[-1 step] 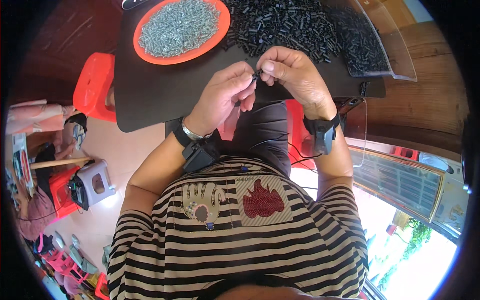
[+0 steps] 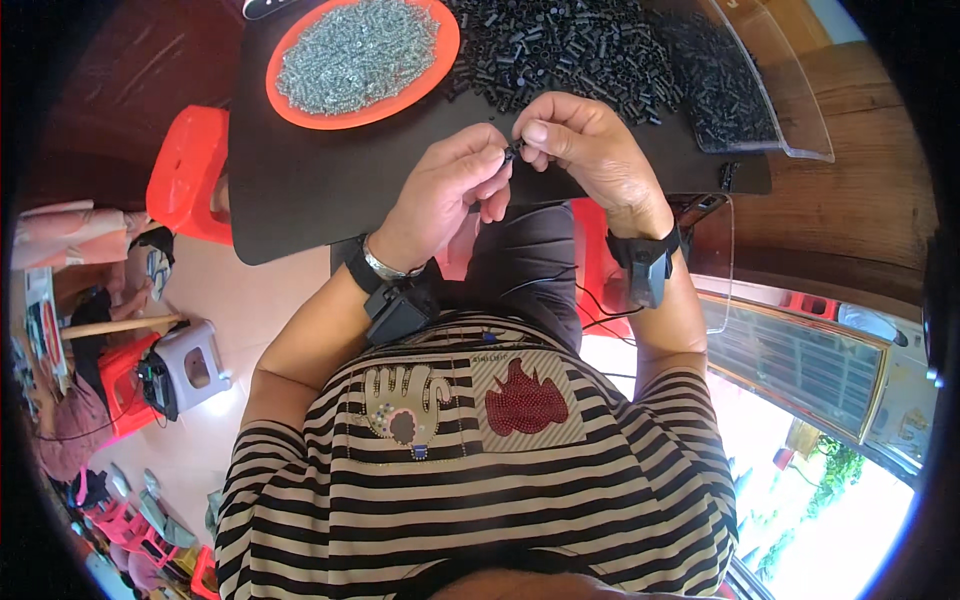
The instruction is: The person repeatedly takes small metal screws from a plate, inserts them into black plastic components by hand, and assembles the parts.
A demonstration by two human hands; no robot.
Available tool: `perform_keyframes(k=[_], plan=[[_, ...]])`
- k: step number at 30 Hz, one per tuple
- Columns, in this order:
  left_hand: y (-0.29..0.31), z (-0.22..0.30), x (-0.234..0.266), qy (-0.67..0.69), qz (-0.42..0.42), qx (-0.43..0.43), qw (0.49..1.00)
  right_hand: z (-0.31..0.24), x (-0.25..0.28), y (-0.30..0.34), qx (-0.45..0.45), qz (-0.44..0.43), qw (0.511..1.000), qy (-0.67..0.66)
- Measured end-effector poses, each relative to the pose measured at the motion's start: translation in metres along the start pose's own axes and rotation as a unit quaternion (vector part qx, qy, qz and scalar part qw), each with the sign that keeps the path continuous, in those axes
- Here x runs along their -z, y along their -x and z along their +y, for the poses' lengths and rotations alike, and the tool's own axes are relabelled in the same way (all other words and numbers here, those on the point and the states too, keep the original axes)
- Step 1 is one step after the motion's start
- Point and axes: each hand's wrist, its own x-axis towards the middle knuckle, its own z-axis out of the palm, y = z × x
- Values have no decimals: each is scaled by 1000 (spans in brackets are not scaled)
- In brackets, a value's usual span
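Observation:
Over the near edge of the dark table [image 2: 330, 200], my two hands meet at a small black plastic part [image 2: 511, 153]. My left hand [image 2: 455, 180] pinches it between thumb and fingers. From the other side, the thumb and forefinger of my right hand [image 2: 585, 145] close on its right end; whether they hold a second small piece is hidden by the fingertips. Beyond my hands lies a heap of small black tubular plastic parts [image 2: 560, 60]. Left of the heap, an orange-red oval tray [image 2: 452, 50] holds a pile of small silvery metal pieces, apparently springs [image 2: 355, 60].
A clear plastic bin [image 2: 800, 152] with more black parts lies at the table's right end, near a few loose parts [image 2: 729, 177]. Red stools [image 2: 187, 170] stand left of the table. Another person [image 2: 75, 415] sits at the far left near a grey stool [image 2: 190, 368].

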Motion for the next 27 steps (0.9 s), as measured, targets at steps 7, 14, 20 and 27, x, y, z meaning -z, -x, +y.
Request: perform_keyframes(k=[7,14,20,27], plan=[[0,1,-2,-39,-6,3,999,-12,1,0,-23,-25,998,45],[2,-2,-6,-83,6,-15,996,-14,1,2,-31,-43,995,86],[2,-6,-6,-95,16,-35,995,-10,-3,5,-22,-25,995,91],[1,-8,-6,-99,47,-55,992,-7,-14,7,47,24,985,165]])
